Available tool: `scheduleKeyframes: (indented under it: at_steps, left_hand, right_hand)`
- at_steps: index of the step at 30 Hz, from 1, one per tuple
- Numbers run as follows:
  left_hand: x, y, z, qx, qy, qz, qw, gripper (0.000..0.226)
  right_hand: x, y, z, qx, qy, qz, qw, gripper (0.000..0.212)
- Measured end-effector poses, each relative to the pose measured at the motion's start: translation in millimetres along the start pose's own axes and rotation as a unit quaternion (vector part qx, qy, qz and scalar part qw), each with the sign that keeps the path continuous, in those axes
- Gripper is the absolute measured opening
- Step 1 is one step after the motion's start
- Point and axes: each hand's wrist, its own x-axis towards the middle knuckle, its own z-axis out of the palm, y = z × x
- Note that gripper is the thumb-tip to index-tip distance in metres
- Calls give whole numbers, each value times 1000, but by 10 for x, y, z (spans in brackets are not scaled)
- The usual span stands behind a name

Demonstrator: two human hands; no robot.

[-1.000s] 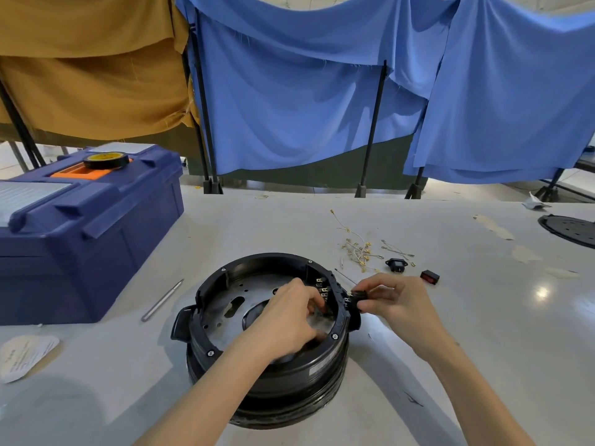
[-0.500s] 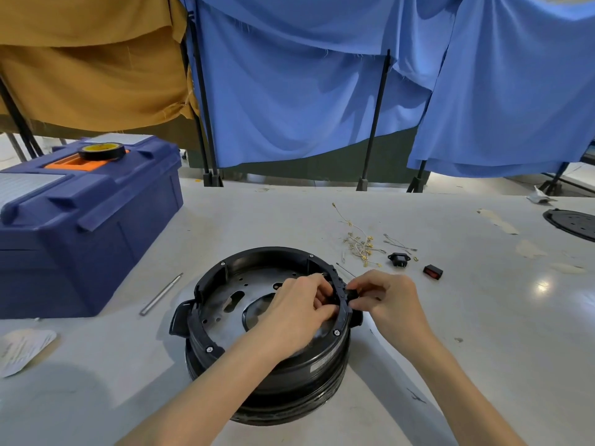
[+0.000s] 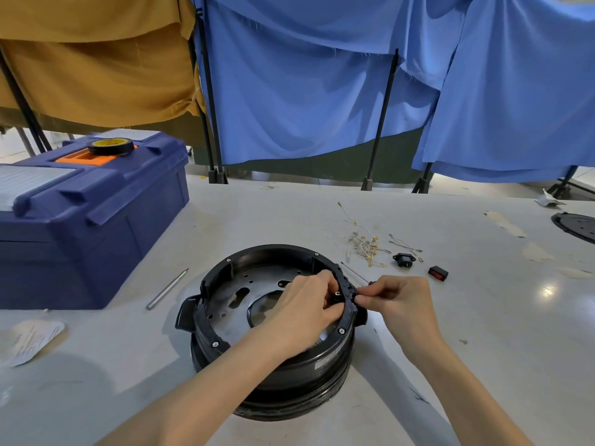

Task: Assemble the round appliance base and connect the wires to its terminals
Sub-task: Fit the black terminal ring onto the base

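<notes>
Where the fingers meet: the right rim of the round base (image 3: 273, 250), which sits on the surface (image 3: 483, 317).
Left hand (image 3: 302, 305): fingers curled inside the rim, pinching a small terminal piece (image 3: 337, 293).
Right hand (image 3: 401, 300): fingers pinching a black fitting (image 3: 356, 297) on the rim's outer face, directly opposite.
Loose wires (image 3: 363, 244): beyond the right fingers, nearer that hand.

Blue toolbox (image 3: 96, 236) walls off left; wires (image 3: 363, 244) clutter beyond the base (image 3: 306, 381).
</notes>
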Motion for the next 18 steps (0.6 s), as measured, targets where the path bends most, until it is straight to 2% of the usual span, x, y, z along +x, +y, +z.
scheduleKeyframes:
  at_steps: [10, 18]
  left_hand:
    - [-18, 49, -2, 40, 6, 31, 999, 16]
    - [-11, 22, 18, 42, 8, 28, 999, 15]
  right_hand:
    - [-37, 13, 77, 19, 16, 11, 1000, 45]
    - [8, 10, 63, 10, 9, 19, 1000, 42]
